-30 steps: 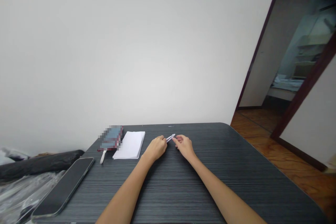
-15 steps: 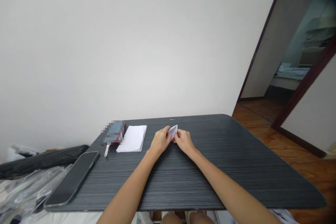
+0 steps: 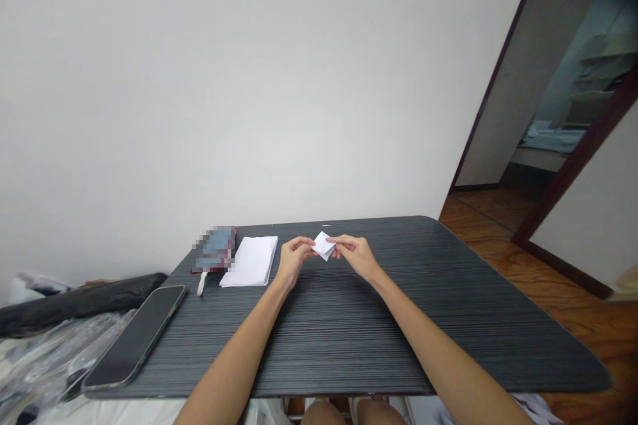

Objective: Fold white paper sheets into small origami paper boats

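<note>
A small folded white paper point(image 3: 323, 245), diamond-shaped with a lower flap standing a little apart, is held between my two hands above the dark table. My left hand point(image 3: 295, 259) pinches its left corner between thumb and fingers. At the opposite corner, my right hand point(image 3: 357, 254) grips the paper the same way. The fingertips partly cover both side corners.
A stack of white paper point(image 3: 250, 261) lies left of my hands on the dark striped table point(image 3: 339, 339). Beside it is a blurred-out item point(image 3: 215, 249) with a white strap. A phone point(image 3: 137, 337) rests at the left edge. A wall stands behind.
My hands have moved apart, the left one leftward and the right one slightly right. The folded paper now shows a flat diamond face instead of an upright narrow fold.
</note>
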### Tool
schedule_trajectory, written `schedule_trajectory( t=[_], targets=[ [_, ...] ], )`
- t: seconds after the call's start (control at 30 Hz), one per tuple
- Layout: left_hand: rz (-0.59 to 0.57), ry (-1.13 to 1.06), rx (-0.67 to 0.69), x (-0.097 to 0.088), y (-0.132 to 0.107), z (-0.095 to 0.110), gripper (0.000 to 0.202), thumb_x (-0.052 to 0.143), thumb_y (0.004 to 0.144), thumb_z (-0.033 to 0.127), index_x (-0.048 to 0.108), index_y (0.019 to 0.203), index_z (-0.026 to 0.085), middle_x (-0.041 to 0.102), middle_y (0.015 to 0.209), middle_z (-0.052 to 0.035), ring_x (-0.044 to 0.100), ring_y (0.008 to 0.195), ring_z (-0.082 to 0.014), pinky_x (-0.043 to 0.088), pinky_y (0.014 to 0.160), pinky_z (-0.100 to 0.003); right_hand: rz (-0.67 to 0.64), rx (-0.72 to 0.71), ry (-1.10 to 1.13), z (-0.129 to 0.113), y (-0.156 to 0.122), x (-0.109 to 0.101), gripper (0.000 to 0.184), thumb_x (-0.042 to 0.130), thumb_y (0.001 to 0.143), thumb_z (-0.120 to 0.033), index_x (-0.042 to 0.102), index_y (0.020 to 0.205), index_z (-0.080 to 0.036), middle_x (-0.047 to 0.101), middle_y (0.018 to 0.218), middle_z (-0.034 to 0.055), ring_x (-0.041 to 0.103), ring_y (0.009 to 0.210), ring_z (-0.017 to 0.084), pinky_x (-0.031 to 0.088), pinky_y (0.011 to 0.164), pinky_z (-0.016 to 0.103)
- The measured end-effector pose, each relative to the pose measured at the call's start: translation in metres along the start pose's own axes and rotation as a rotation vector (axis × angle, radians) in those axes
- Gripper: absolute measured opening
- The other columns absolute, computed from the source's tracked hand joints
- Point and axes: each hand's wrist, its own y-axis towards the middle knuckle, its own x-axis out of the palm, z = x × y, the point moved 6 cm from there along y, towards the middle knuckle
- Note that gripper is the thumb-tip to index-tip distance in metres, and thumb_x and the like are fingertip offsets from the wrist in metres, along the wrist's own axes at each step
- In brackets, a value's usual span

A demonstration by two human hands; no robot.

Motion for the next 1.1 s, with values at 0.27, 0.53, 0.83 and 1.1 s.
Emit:
schedule_trajectory(
  t=[0.27,0.53,0.83,1.1],
  targets=[
    [-0.166,-0.003,-0.071,0.013,-0.002,-0.011,0.037,0.065,0.06,0.031,0.055,0.089,0.011,0.061,0.072,-0.0041,0.056,0.062,-0.0121,0.045,0.06,-0.025,-0.081,-0.087,-0.225,-0.01,-0.005,0.002,0.027,0.043,0.073,-0.015,0.066,0.086,-0.02,0.056,0.077,0.0023,0.05,0.062,0.009,0.041,0.057,0.021],
    [-0.175,0.101,-0.053,0.015,-0.004,-0.004,0.031,0.057,0.066,0.039,0.059,0.078,0.01,0.06,0.069,-0.0034,0.053,0.06,-0.0117,0.042,0.054,-0.022,-0.127,-0.082,-0.189,-0.014,-0.006,0.002,0.025,0.045,0.072,-0.016,0.066,0.085,-0.021,0.056,0.081,0.0028,0.051,0.07,0.01,0.042,0.061,0.022],
    [-0.125,0.267,0.126,0.013,-0.006,0.01,0.034,0.051,0.071,0.041,0.061,0.074,0.009,0.059,0.068,-0.0039,0.051,0.062,-0.0121,0.039,0.057,-0.021,-0.077,0.125,0.034,-0.008,-0.005,0.002,0.03,0.052,0.071,-0.029,0.062,0.093,-0.012,0.057,0.058,0.0009,0.045,0.045,0.007,0.037,0.045,0.021],
    [-0.225,0.22,0.03,0.02,-0.007,0.001,0.032,0.054,0.069,0.039,0.058,0.078,0.009,0.061,0.069,-0.0052,0.054,0.061,-0.0128,0.042,0.054,-0.022,-0.038,0.183,0.096,0.013,-0.002,-0.003,0.022,0.06,0.064,-0.032,0.06,0.067,-0.011,0.055,0.045,-0.0002,0.046,0.038,0.008,0.036,0.039,0.021]
  ],
)
